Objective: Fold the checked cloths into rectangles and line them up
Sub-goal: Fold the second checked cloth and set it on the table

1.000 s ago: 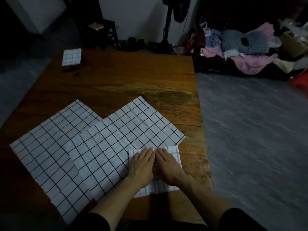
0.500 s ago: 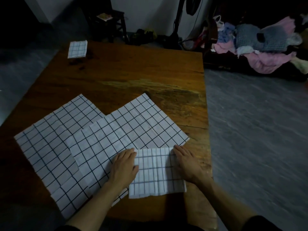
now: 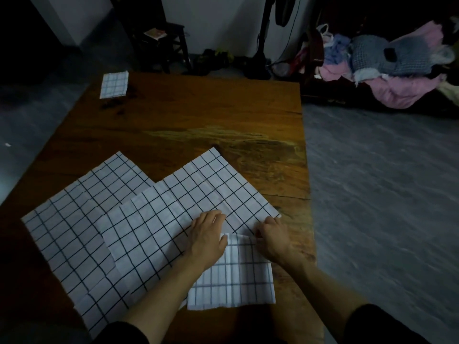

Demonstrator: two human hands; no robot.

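- The dark brown wooden table has four white cloths with a black check grid on it, pretty dim lighting overall.
- The small folded white checked rectangle sits at the near edge of the table, right in front of the person, lying partly on top of the middle cloth.
- Left hand is at the folded piece's far left corner, palm down, fingers together and resting flat across onto the open cloth behind.
- Right hand is at the far right corner, fingers curled in; looks like they're pinching the cloth edge, but I can't really tell.
- The big unfolded white checked cloth in the middle is spread flat, turned like a diamond.
- A second unfolded white checked cloth on the left is tucked partly under it.
- Another small folded checked cloth sits way off at the far left corner of the table.
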